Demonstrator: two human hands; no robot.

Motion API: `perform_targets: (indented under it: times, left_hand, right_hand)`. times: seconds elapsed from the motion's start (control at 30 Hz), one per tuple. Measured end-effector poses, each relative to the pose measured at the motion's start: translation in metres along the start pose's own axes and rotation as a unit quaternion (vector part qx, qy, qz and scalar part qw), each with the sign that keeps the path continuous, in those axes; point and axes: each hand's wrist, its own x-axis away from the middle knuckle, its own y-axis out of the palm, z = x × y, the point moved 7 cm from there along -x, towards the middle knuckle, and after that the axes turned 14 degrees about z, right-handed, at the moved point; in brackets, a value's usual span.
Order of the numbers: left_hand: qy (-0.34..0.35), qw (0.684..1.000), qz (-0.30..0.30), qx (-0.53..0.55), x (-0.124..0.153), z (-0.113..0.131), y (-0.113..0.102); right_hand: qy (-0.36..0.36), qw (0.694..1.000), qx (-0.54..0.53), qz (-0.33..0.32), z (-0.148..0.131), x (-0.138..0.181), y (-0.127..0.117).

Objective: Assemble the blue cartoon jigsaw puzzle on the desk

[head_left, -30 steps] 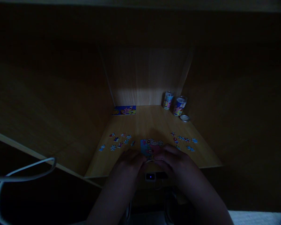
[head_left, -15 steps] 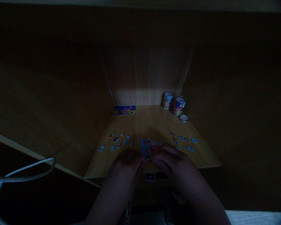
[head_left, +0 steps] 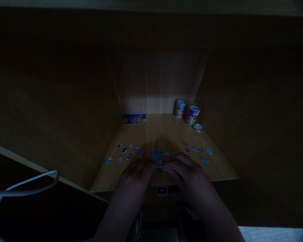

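A partly joined jigsaw puzzle (head_left: 157,154) with a cartoon picture lies near the front edge of the wooden surface. My left hand (head_left: 138,168) is closed at its near left side, thumb and finger pinching a row of joined puzzle pieces (head_left: 163,167). From the right, my right hand (head_left: 186,168) pinches the other end of that row. The row looks tilted up, edge toward me. Both hands cover part of the puzzle, and the dark picture hides how the pieces join.
Loose puzzle pieces (head_left: 128,156) are scattered to the left, and more pieces (head_left: 197,149) to the right. Two cartoon-printed cans (head_left: 180,109) (head_left: 192,115) stand at the back right beside a round lid (head_left: 198,127). A blue picture card (head_left: 137,119) lies back left. Wooden walls enclose the surface.
The pinched row of pieces has come up and tilted, so its edge now shows between my hands. Both hands have shifted slightly; the loose pieces and cans stay in place.
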Motion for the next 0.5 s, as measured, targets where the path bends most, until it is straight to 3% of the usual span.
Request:
perform_targets:
  times: [0.27, 0.5]
  left_hand:
    - [-0.049, 0.995, 0.014, 0.091, 0.0002, -0.0082, 0.0036]
    - [-0.039, 0.993, 0.044, 0.106, -0.0057, -0.0096, 0.0023]
  right_hand:
    - [0.005, 1.0, 0.0, 0.002, 0.0051, -0.0001, 0.001]
    - [-0.006, 1.0, 0.004, 0.006, 0.0101, -0.0009, 0.0031]
